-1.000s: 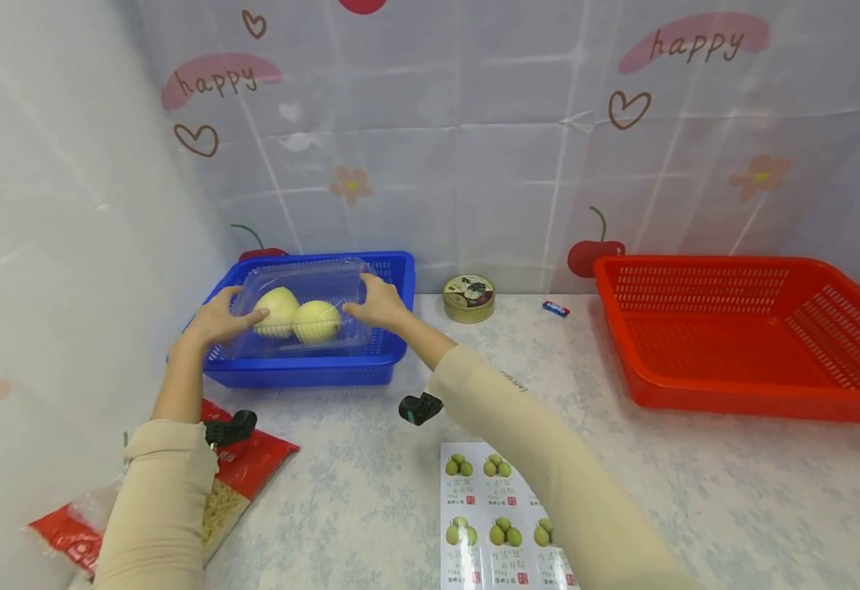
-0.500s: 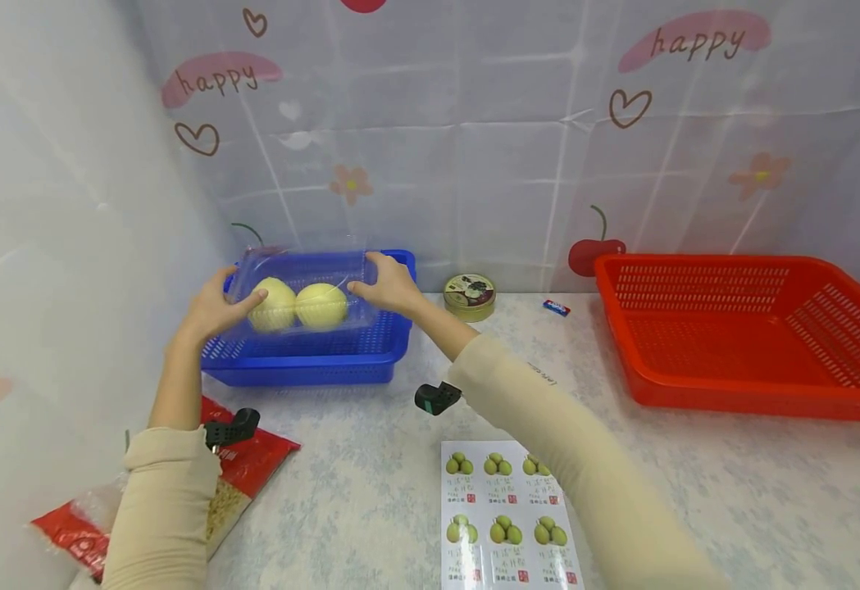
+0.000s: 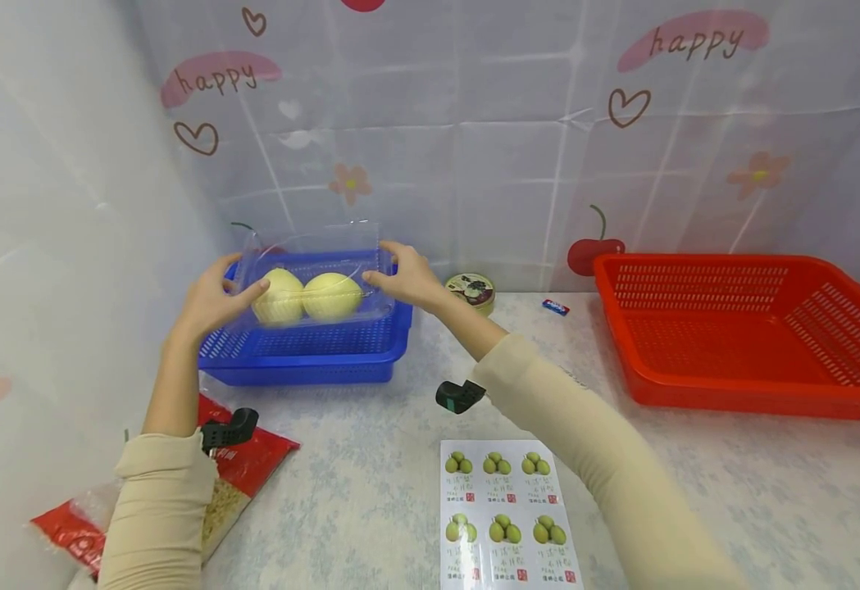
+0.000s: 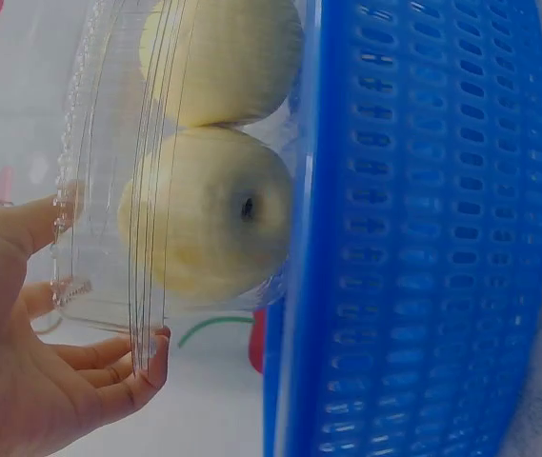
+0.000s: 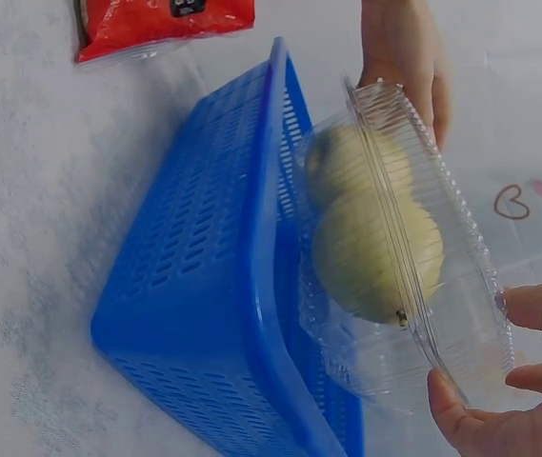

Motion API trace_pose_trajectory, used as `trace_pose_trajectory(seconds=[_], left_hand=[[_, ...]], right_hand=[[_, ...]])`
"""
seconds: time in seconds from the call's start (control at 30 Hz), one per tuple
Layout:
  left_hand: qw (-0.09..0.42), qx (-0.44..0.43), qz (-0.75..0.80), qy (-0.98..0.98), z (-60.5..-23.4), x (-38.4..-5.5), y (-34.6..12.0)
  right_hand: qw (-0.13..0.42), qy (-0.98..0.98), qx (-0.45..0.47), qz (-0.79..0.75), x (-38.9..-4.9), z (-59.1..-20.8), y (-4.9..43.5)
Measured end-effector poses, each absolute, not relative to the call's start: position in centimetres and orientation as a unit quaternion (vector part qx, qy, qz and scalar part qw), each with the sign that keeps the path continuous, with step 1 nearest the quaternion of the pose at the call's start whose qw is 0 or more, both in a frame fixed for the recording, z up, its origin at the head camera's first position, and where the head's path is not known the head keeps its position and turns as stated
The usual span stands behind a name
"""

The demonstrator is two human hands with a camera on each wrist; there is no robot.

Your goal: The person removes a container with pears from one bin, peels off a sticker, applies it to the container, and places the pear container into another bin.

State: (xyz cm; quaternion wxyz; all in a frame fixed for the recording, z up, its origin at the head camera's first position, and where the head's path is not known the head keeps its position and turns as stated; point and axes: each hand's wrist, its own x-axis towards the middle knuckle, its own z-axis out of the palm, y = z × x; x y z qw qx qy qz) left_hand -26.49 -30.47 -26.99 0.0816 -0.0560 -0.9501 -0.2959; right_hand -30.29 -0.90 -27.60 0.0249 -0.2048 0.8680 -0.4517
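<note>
A clear plastic clamshell box (image 3: 311, 242) with two pale yellow pears (image 3: 332, 297) in it is held over the blue basket (image 3: 304, 373). My left hand (image 3: 216, 303) grips its left end, thumb on the near side. At the opposite end, my right hand (image 3: 409, 279) holds it the same way. The left wrist view shows my left fingers (image 4: 142, 376) at the layered rim of the box, and a dark hollow in the nearer pear (image 4: 209, 214). In the right wrist view the box (image 5: 475, 314) overlaps the basket's rim (image 5: 261, 286), and a pear's stem end faces my right hand.
A red plastic basket (image 3: 739, 397) stands at the right. Between the baskets are a round tin (image 3: 471, 288) and a small blue-red packet (image 3: 556, 307). A sheet of pear stickers (image 3: 507, 516) lies in front; a red food bag (image 3: 252, 459) lies under my left arm.
Both hands have lifted the box with the pears upward from inside the blue basket and shifted it slightly right. The baskets and the things on the table have stayed put.
</note>
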Motion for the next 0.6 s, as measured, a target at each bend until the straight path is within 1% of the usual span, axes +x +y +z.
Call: trace_pose_trajectory(seconds=[0.23, 0.43, 0.6], left_hand=[[0.082, -0.068, -0.304, -0.947, -26.3, -26.1, -29.8], [0.102, -0.082, -0.312, -0.941, -25.7, -25.6, -28.8], [0.127, -0.094, -0.312, -0.937, -25.4, -25.3, -27.7]], right_hand=[[0.028, 0.856, -0.194, -0.478, -29.9, -26.9, 0.2], [0.042, 0.839, -0.186, -0.509, -29.4, -26.5, 1.7], [0.025, 0.837, -0.204, -0.506, -28.9, -26.3, 3.3]])
